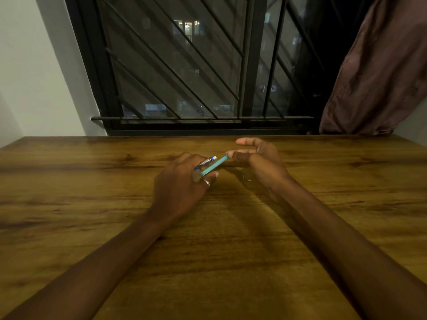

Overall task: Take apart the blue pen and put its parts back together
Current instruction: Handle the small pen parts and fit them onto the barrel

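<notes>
My left hand (180, 185) grips the teal pen barrel (215, 166), which slants up to the right. Held in the same hand just behind it is a second pen part (206, 161), silvery with blue and white ends. My right hand (258, 158) is at the barrel's upper end, fingertips touching or almost touching it, thumb and fingers spread apart. Two tiny dark parts (246, 177) lie on the wooden table (92, 204) beside my right wrist. A ring sits on a left finger.
The table's far edge runs below a barred window (184, 65). A brown curtain (374, 65) hangs at the right, and a white wall stands at the left.
</notes>
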